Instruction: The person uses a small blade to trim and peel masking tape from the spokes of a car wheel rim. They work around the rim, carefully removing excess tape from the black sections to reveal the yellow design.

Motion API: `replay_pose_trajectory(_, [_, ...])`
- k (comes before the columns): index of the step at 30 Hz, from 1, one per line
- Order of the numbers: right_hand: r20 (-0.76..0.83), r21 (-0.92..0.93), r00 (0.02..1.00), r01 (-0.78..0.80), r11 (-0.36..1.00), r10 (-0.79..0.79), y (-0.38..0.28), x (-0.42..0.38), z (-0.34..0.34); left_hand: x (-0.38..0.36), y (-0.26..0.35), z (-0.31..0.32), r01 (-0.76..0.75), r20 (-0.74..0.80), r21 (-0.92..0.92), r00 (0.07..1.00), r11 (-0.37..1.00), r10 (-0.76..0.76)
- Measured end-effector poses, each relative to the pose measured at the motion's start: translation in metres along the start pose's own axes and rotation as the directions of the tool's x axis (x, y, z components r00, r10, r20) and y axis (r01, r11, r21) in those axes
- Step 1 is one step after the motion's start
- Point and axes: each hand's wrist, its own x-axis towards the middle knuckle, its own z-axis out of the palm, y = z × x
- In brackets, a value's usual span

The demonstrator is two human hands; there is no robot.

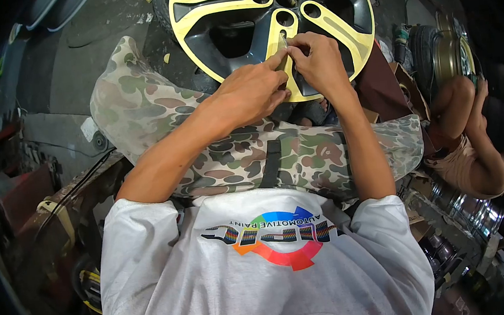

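Note:
A black wheel rim (243,38) with yellow-covered spoke faces and outer edge lies in front of my knees. On its nearest spoke, my left hand (258,88) rests with the index finger extended toward a small pale strip (284,42) and the other fingers curled under. Close beside it, my right hand (317,59) pinches at the same strip, thumb and index finger together near the lug hole. The strip is thin and partly hidden by my fingertips. What lies under my left hand's curled fingers cannot be seen.
Camouflage-clad legs (264,156) surround the near side of the rim. At the right, another person (469,138) crouches beside a gold wheel (448,56). A chrome rim (475,213) lies at lower right. A metal beam (70,200) stands at the left.

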Motion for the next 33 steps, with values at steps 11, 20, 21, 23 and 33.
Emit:
replay_pose_trajectory(11, [-0.003,0.124,0.994,-0.108,0.986,0.109,-0.003,-0.019,-0.011,-0.017,0.009,0.030,-0.095,-0.092,-0.059,0.992,0.994,0.089])
replay_pose_trajectory(20, [-0.024,-0.042,0.999,0.028,0.999,-0.029,-0.012,-0.020,-0.010,-0.018,0.011,0.022,-0.043,-0.042,-0.083,0.998,0.996,0.040])
replay_pose_trajectory(21, [-0.011,-0.026,0.999,0.031,0.999,-0.031,-0.012,-0.020,-0.010,-0.019,0.010,0.022,-0.045,-0.041,-0.072,0.998,0.996,0.042])
replay_pose_trajectory(23, [-0.014,0.003,0.999,0.033,0.999,-0.033,-0.013,-0.020,-0.005,-0.020,0.010,0.021,-0.050,-0.039,-0.061,0.998,0.997,0.047])
replay_pose_trajectory(33, [-0.042,0.129,0.997,-0.058,0.990,0.064,-0.009,-0.041,-0.009,-0.032,0.016,0.035,-0.113,-0.094,-0.127,0.990,0.985,0.101])
